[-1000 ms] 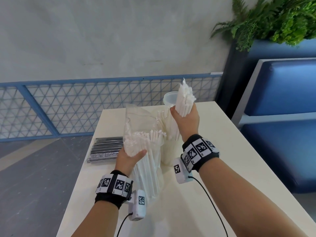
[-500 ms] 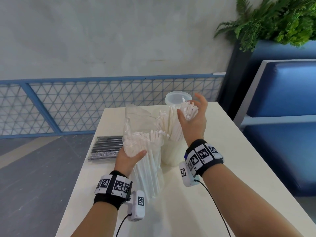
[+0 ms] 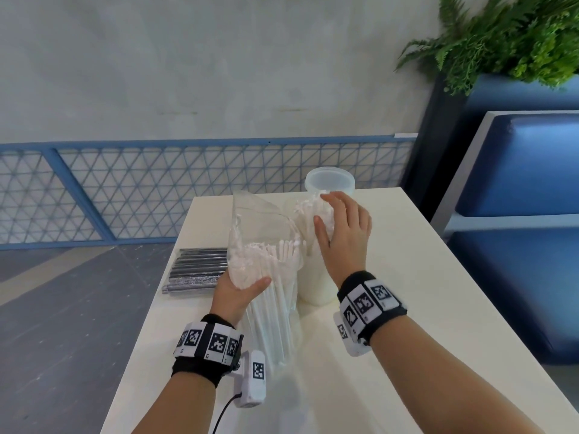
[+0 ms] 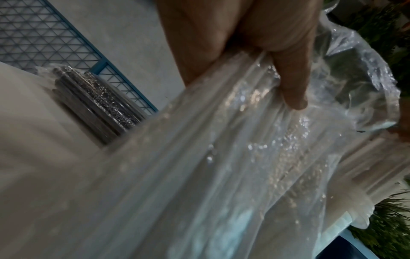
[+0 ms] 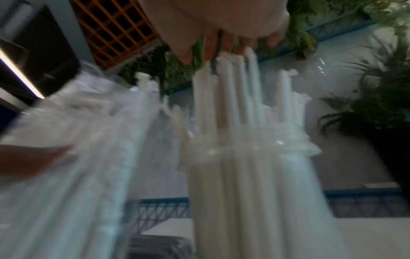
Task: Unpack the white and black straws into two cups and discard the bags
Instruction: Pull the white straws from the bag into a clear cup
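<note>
My left hand [image 3: 238, 292] grips a clear bag [image 3: 263, 242] standing upright on the table, still holding several white straws [image 3: 275, 296]. Its thumb [image 4: 288, 82] presses into the plastic [image 4: 221, 175]. Just right of the bag, a translucent cup [image 3: 315, 285] is packed with white straws [image 5: 239, 108]. My right hand [image 3: 343, 228] hovers with spread fingers [image 5: 210, 50] on the straw tops and holds nothing. An empty second cup [image 3: 329, 182] stands behind. The black straws [image 3: 198, 270] lie in their own bag at the left table edge.
The cream table [image 3: 407, 308] runs toward me with bare surface at right and front. A blue mesh railing [image 3: 156, 189] lies beyond it, a blue bench [image 3: 526, 189] to the right, and a plant [image 3: 507, 36] above the bench.
My right hand lowered a bundle of white straws into the near cup, let go, and now rests open over their tops. The left hand kept its grip on the bag.
</note>
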{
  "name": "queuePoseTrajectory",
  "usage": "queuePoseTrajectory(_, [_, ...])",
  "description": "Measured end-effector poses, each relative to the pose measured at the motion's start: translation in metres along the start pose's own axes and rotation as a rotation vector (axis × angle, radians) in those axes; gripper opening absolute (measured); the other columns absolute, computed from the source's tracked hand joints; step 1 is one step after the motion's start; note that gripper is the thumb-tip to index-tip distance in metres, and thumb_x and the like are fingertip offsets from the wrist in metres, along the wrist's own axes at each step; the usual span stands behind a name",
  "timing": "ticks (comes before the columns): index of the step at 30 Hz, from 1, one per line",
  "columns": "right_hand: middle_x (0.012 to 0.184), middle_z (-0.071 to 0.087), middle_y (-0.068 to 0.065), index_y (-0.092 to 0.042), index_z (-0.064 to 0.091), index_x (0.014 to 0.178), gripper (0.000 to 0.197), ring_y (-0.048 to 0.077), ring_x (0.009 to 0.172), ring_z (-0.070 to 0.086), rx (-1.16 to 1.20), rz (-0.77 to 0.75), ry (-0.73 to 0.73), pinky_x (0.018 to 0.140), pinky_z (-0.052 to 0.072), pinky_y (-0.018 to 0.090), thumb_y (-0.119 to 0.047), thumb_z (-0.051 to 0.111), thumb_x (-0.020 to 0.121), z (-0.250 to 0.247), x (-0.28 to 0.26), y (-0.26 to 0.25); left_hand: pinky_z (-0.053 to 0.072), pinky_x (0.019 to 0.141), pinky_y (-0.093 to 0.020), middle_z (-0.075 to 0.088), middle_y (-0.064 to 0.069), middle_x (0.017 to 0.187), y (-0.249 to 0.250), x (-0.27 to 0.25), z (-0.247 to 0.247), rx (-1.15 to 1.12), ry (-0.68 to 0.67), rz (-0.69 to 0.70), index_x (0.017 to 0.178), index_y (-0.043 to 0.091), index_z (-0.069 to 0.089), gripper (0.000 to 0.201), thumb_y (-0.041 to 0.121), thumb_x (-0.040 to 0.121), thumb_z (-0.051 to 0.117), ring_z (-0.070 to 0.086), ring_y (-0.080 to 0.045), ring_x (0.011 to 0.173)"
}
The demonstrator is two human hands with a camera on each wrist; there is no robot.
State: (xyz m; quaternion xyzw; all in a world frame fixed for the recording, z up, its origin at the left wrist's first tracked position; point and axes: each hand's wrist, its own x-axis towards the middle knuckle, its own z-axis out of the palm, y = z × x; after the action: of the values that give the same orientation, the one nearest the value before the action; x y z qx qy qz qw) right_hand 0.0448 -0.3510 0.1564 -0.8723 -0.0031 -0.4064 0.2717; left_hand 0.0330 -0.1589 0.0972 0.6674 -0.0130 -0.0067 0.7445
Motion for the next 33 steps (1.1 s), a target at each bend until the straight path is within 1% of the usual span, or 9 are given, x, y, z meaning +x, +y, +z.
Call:
queuePoseTrajectory(1, [0.112, 0.060, 0.003, -0.014, 0.060, 0.110, 0.025, 0.015, 0.100, 0.049, 0.107, -0.063, 0.047, 0.093, 0.036, 0.026, -0.025, 0.049, 0.090, -0.002, -0.004, -0.009, 0.051, 0.067, -0.009, 0.068, 0.005, 0.093, 0.000, 0.000, 0.000, 0.000, -0.001, 0.004, 0.092, 0.024, 0.062, 0.033, 0.001, 0.071, 0.074, 0.066, 0.004, 0.079])
queuePoseTrajectory(4, [0.093, 0.062, 0.002, -0.011, 0.064, 0.096, 0.016, 0.015, 0.082, 0.055, 0.271, -0.121, -0.130, 0.078, 0.045, 0.024, -0.017, 0.052, 0.088, -0.004, -0.020, -0.029, 0.049, 0.065, -0.007, 0.068, 0.006, 0.092, 0.003, -0.001, 0.000, 0.013, -0.008, 0.026, 0.091, 0.025, 0.062, 0.034, 0.002, 0.070, 0.075, 0.066, 0.007, 0.077])
queuePoseTrajectory(10, [0.108, 0.063, 0.003, -0.015, 0.062, 0.117, 0.033, 0.015, 0.091, 0.052, 0.278, 0.038, -0.411, 0.087, 0.045, 0.025, -0.019, 0.065, 0.084, 0.002, -0.028, -0.029, 0.051, 0.069, -0.010, 0.069, 0.001, 0.096, 0.007, -0.003, -0.005, 0.007, -0.017, 0.047, 0.096, 0.021, 0.062, 0.035, 0.001, 0.070, 0.075, 0.067, 0.004, 0.080])
queuePoseTrajectory(16, [0.111, 0.065, -0.002, -0.017, 0.060, 0.120, 0.047, 0.012, 0.101, 0.051, 0.368, -0.155, -0.456, 0.092, 0.040, 0.019, -0.016, 0.073, 0.075, 0.005, -0.036, -0.031, 0.053, 0.072, -0.015, 0.070, 0.001, 0.093, 0.006, -0.003, -0.010, 0.015, -0.093, 0.043, 0.098, 0.014, 0.064, 0.035, -0.007, 0.071, 0.072, 0.069, -0.003, 0.082])
queuePoseTrajectory(20, [0.125, 0.060, -0.004, -0.021, 0.050, 0.131, 0.059, 0.008, 0.111, 0.054, 0.458, 0.041, -0.591, 0.094, 0.036, 0.005, -0.019, 0.074, 0.077, 0.008, -0.041, -0.026, 0.053, 0.072, -0.015, 0.074, 0.010, 0.082, 0.005, -0.002, -0.012, 0.034, -0.139, 0.036, 0.094, 0.017, 0.065, 0.034, -0.008, 0.071, 0.070, 0.069, -0.003, 0.083])
queuePoseTrajectory(25, [0.117, 0.065, 0.002, -0.025, 0.055, 0.125, 0.048, 0.013, 0.112, 0.057, 0.493, 0.198, -0.738, 0.096, 0.041, 0.022, -0.029, 0.071, 0.080, 0.014, -0.043, -0.021, 0.052, 0.068, -0.012, 0.074, 0.015, 0.078, 0.003, -0.002, -0.012, 0.031, -0.168, 0.033, 0.093, 0.016, 0.064, 0.036, -0.013, 0.072, 0.067, 0.069, 0.000, 0.079])
queuePoseTrajectory(28, [0.110, 0.068, 0.005, -0.013, 0.061, 0.115, 0.036, 0.019, 0.107, 0.059, 0.574, 0.297, -0.720, 0.089, 0.041, 0.015, -0.021, 0.071, 0.081, 0.016, -0.047, -0.023, 0.053, 0.073, -0.015, 0.074, 0.014, 0.081, 0.001, -0.002, -0.012, 0.050, -0.190, 0.022, 0.093, 0.019, 0.065, 0.036, -0.010, 0.072, 0.068, 0.069, -0.001, 0.083])
queuePoseTrajectory(30, [0.100, 0.069, -0.001, -0.014, 0.061, 0.105, 0.026, 0.009, 0.097, 0.062, 0.623, 0.349, -0.692, 0.078, 0.040, 0.003, -0.018, 0.071, 0.081, 0.014, -0.047, -0.027, 0.054, 0.075, -0.015, 0.074, 0.013, 0.082, -0.001, -0.001, -0.012, 0.064, -0.190, 0.018, 0.092, 0.021, 0.065, 0.035, -0.007, 0.072, 0.070, 0.069, -0.002, 0.084])
queuePoseTrajectory(33, [0.085, 0.062, -0.013, -0.025, 0.060, 0.093, 0.018, -0.007, 0.081, 0.058, 0.652, 0.412, -0.634, 0.070, 0.041, 0.004, -0.017, 0.071, 0.081, 0.013, -0.049, -0.034, 0.052, 0.071, -0.013, 0.074, 0.016, 0.078, -0.002, 0.001, -0.013, 0.094, -0.167, 0.017, 0.089, 0.023, 0.066, 0.032, -0.004, 0.072, 0.072, 0.068, 0.001, 0.081])
